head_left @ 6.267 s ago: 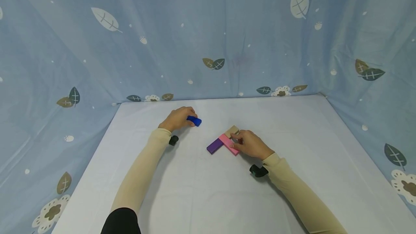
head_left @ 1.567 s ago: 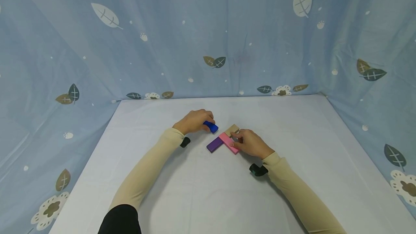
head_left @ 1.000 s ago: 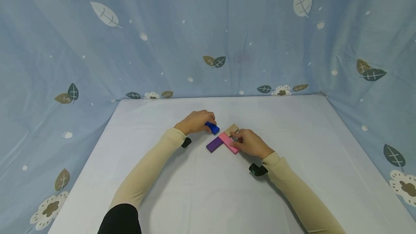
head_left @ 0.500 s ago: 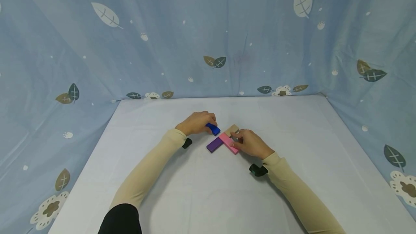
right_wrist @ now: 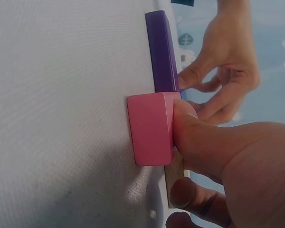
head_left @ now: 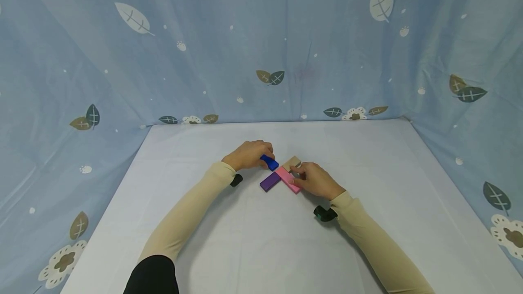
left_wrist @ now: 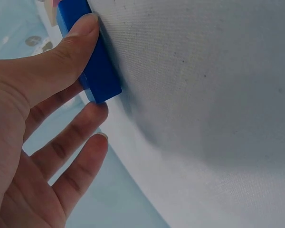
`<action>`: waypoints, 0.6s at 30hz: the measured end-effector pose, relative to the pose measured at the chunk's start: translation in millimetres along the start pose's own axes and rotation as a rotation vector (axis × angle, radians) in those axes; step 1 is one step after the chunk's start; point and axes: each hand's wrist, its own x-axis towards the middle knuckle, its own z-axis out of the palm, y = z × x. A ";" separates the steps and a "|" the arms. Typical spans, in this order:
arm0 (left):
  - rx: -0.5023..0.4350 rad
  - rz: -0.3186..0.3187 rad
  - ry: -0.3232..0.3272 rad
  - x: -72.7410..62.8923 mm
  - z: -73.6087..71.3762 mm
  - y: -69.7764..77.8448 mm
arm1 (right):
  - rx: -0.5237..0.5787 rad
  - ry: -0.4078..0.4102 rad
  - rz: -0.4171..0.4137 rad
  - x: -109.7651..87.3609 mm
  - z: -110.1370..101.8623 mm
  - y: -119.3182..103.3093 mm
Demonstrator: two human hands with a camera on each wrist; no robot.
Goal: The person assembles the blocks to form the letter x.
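Observation:
My left hand (head_left: 249, 154) pinches a blue block (head_left: 270, 163) between thumb and fingers. In the left wrist view the thumb lies along the blue block (left_wrist: 102, 76), low over the cloth, with two fingers spread free of it. The block's near end is right by the far end of a pink block (head_left: 287, 179). My right hand (head_left: 318, 180) holds the pink block, its thumb on the pink side and its fingertips at a bare wooden block (head_left: 292, 163). A purple block (head_left: 270, 182) meets the pink one from the left, seen end to end in the right wrist view.
A white cloth (head_left: 261, 248) covers the table. Blue patterned curtains (head_left: 220, 58) hang behind it and along both sides. A dark wrist camera (head_left: 325, 213) sits under the right wrist, another (head_left: 236, 180) under the left.
Over the last seconds my left hand has carried the blue block rightward and a little nearer, up to the other blocks; lately it creeps only slightly. The right hand has stayed in place.

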 end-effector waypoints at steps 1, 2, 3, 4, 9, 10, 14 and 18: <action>-0.003 0.002 0.000 0.1 0.1 0.1 | -0.003 0.000 0.000 0.2 0.0 0.1; -0.003 0.004 -0.002 0.4 0.4 0.1 | -0.004 0.000 0.000 0.4 0.1 0.1; -0.005 0.006 -0.004 0.6 0.7 0.1 | -0.005 0.000 -0.001 0.4 -0.1 0.0; -0.006 0.008 -0.007 1.3 1.0 0.1 | -0.004 0.002 -0.002 0.5 0.0 0.2; -0.016 0.007 -0.015 2.7 1.8 0.5 | 0.007 0.004 -0.017 -0.1 -0.2 0.3; -0.019 0.005 -0.017 2.6 1.7 0.5 | 0.008 0.004 -0.016 -0.2 0.0 0.3; -0.029 0.004 -0.017 2.8 2.0 0.3 | 0.011 0.002 -0.015 -0.3 0.2 -0.2; -0.027 0.009 -0.021 3.8 2.1 1.0 | 0.017 -0.001 -0.013 0.0 0.6 1.1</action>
